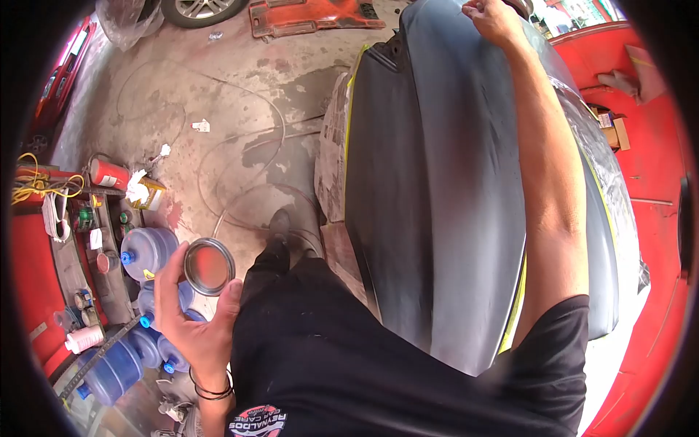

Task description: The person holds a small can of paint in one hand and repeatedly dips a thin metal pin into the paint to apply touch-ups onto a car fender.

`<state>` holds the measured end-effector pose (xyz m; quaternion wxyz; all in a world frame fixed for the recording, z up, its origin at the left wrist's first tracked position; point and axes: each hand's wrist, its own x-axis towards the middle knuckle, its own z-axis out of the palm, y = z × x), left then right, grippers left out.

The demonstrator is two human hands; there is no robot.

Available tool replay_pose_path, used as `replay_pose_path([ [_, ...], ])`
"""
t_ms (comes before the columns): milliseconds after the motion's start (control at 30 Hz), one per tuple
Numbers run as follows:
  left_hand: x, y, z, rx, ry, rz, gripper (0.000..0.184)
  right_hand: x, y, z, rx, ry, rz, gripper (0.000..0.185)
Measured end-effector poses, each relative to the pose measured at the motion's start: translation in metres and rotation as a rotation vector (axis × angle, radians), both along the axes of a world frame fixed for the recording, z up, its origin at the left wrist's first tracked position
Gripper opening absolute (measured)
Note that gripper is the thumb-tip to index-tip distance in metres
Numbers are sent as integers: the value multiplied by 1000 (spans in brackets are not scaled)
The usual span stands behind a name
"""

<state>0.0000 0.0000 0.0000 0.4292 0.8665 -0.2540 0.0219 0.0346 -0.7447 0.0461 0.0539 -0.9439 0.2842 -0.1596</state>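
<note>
My left hand (pixel 193 320) holds a round, shallow metal tin (pixel 209 267) by its rim, between thumb and fingers. The tin's round face looks reddish inside a silvery rim. My right hand (pixel 496 20) reaches over the far end of a dark grey-blue car body panel (pixel 466 182), at the top of the view. Its fingers are curled together, and what they hold, if anything, cannot be made out. Yellow masking tape (pixel 515 313) and clear plastic sheeting (pixel 593 138) run along the panel's edges.
Blue water jugs (pixel 149 251) stand at the left beside a cluttered red workbench (pixel 33 277). A hose (pixel 280 120) loops over the concrete floor. Farther off are a wheel (pixel 200 9) and an orange-red car part (pixel 313 16). Red bodywork (pixel 659 240) is at the right.
</note>
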Motion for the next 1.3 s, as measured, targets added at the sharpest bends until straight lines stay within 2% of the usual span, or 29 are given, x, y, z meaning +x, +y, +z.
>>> replay_pose_path([
  [33, -3, 1, 1, -3, -1, -12, 74, -10, 30, 22, -80, 35, 4, 31],
  [67, -5, 2, 0, -7, 1, -23, 74, -19, 108, 66, -57, 179, -184, 30],
  [100, -7, 3, -1, -10, 3, -34, 73, -28, 141, 83, -247, 211, -213, 29],
  [167, -14, 6, -1, -22, 7, -53, 72, -38, 124, 91, -171, 179, -234, 30],
  [333, -37, 15, -1, -70, 49, -89, 70, -69, 84, 100, -225, 42, -27, 21],
  [433, -50, 22, -2, -77, 47, -107, 70, -81, 106, 115, -246, 166, -96, 22],
  [533, -63, 26, -4, -91, 58, -117, 70, -96, 118, 118, -248, 153, -109, 22],
  [633, -76, 30, -6, -112, 63, -130, 69, -110, 123, 111, -291, 81, -12, 22],
  [667, -81, 31, -5, -119, 82, -129, 69, -110, 76, 102, -242, 212, -55, 39],
  [867, -88, 37, 0, -116, 103, -178, 67, -135, 100, 105, -306, 208, -125, 37],
  [933, -88, 37, -2, -130, 87, -176, 68, -142, 143, 117, -328, 186, -164, 38],
  [1067, -83, 35, 0, -118, 86, -194, 70, -149, 172, 135, -237, 217, -158, 33],
  [1300, -77, 38, -7, -150, 92, -284, 75, -134, 165, 104, -222, 137, -186, 33],
])
